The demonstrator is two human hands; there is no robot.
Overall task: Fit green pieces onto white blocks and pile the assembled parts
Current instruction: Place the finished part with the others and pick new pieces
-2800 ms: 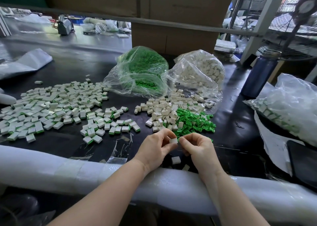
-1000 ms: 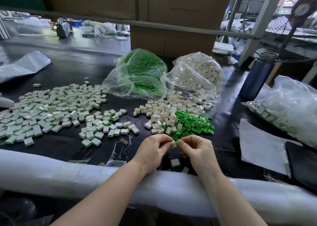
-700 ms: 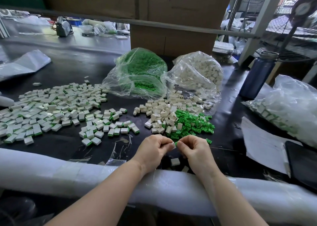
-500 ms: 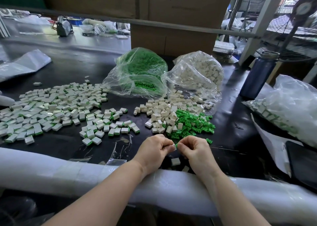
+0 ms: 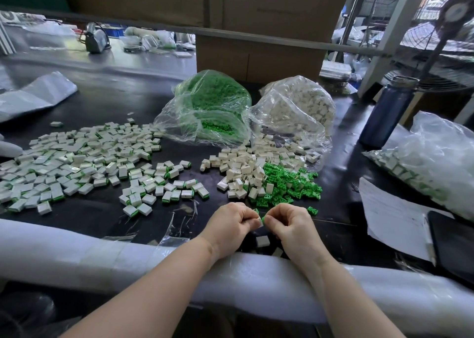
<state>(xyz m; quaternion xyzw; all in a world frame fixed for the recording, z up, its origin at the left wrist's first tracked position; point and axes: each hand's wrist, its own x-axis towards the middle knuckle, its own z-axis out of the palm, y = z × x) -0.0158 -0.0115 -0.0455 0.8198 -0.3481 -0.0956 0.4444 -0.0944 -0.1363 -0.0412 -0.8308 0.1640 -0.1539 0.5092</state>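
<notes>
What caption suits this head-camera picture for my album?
Both hands pinch a green-and-white part before loose white blocks and green pieces.

The white block seen between the fingertips 2.8 s ago is now hidden; only a green piece [image 5: 262,220] is seen pinched between the left hand [image 5: 230,224] and right hand [image 5: 289,226], which have been drawn closer together.

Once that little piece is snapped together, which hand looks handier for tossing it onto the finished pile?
Probably the left hand: the pile of assembled parts spreads out on its side, while the right hand sits nearer the loose green pieces.
</notes>
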